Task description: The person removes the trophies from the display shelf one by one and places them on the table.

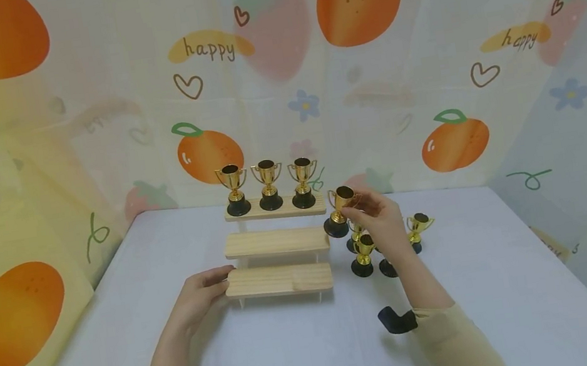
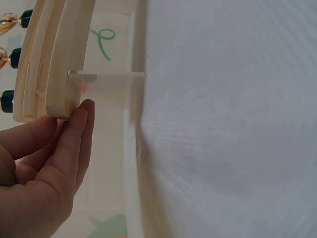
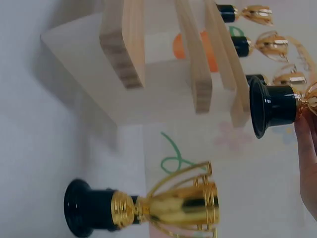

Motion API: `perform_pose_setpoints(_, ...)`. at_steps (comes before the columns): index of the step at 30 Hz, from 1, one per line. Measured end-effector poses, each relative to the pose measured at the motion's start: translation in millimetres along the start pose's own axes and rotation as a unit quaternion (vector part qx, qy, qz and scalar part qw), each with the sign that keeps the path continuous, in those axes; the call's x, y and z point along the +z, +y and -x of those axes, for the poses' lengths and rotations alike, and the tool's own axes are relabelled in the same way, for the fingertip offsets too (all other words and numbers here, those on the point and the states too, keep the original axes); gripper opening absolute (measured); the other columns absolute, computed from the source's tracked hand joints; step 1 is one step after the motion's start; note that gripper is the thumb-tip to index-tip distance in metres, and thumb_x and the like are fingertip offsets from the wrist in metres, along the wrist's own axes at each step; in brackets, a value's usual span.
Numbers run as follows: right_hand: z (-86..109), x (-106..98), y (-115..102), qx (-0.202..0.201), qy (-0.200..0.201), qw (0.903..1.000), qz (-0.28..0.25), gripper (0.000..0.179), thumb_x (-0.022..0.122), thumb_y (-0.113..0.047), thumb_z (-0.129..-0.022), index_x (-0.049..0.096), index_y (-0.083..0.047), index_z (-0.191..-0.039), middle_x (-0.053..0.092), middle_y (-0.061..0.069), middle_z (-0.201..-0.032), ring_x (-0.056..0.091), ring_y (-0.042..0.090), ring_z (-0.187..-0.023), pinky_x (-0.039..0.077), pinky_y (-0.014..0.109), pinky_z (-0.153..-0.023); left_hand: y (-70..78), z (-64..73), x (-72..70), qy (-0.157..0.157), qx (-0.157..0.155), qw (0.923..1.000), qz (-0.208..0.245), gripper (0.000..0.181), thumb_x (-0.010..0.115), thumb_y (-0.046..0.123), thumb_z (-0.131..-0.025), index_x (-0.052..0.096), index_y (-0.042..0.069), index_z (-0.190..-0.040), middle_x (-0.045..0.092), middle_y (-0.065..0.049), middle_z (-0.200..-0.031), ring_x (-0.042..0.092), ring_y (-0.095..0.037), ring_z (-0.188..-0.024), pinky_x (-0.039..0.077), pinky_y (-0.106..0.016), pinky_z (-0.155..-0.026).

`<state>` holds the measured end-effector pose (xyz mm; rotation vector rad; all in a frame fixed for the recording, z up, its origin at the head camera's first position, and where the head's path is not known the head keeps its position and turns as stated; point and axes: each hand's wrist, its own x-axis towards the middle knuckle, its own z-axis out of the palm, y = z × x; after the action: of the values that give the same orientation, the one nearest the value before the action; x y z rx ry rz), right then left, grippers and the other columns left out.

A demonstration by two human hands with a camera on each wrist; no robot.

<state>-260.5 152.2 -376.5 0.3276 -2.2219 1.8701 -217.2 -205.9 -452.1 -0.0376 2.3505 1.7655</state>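
A small gold trophy cup (image 1: pixel 343 199) with a black base is pinched in my right hand (image 1: pixel 384 220), tilted slightly and held up beside the right end of a three-tier wooden display stand (image 1: pixel 279 280). In the right wrist view, the black base of this trophy (image 3: pixel 272 106) faces the stand's board ends. Three similar trophies (image 1: pixel 269 186) stand upright in a row on the top board. My left hand (image 1: pixel 199 295) grips the left end of the lowest board (image 2: pixel 64 94) between thumb and fingers. Both lower boards carry no trophies.
Several more trophies (image 1: pixel 362 257) stand on the white tabletop (image 1: pixel 290 354) under and around my right hand, one of them (image 1: pixel 419 227) farther right. Clear supports (image 2: pixel 106 74) hold up the boards. A fruit-print cloth (image 1: pixel 280 96) hangs behind and at both sides.
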Motion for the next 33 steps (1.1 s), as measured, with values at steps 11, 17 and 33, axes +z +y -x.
perform_pose_setpoints(11,8.8,-37,5,0.002,0.051,0.9986,-0.015,0.031,0.073,-0.014,-0.089,0.066,-0.010,-0.119,0.069,-0.019,-0.091,0.067,0.000,-0.088,0.057,0.014,-0.081,-0.2,-1.2,0.8,0.005,-0.002,1.0000,-0.001,0.043,0.051,0.005,-0.099,0.049,-0.005,-0.141,0.048,-0.027,-0.148,0.054,-0.032,-0.132,0.053,-0.028,-0.103)
perform_pose_setpoints(17,9.6,-58,7,-0.002,0.100,0.9947,-0.026,0.024,0.073,-0.009,-0.088,0.069,-0.014,-0.111,0.069,-0.015,-0.088,0.066,0.001,-0.086,0.056,0.013,-0.080,-0.9,-0.8,0.4,0.002,0.003,1.0000,-0.002,0.043,0.052,0.006,-0.099,0.049,-0.005,-0.141,0.048,-0.026,-0.148,0.055,-0.031,-0.131,0.053,-0.027,-0.103)
perform_pose_setpoints(33,16.2,-103,19,0.036,0.174,0.9808,-0.081,0.026,0.075,-0.002,-0.084,0.071,-0.013,-0.107,0.073,-0.013,-0.090,0.069,-0.001,-0.086,0.056,0.010,-0.080,0.7,-1.0,0.9,0.006,-0.009,0.9999,-0.003,0.044,0.052,0.006,-0.099,0.049,-0.004,-0.141,0.049,-0.025,-0.148,0.052,-0.032,-0.134,0.054,-0.027,-0.102)
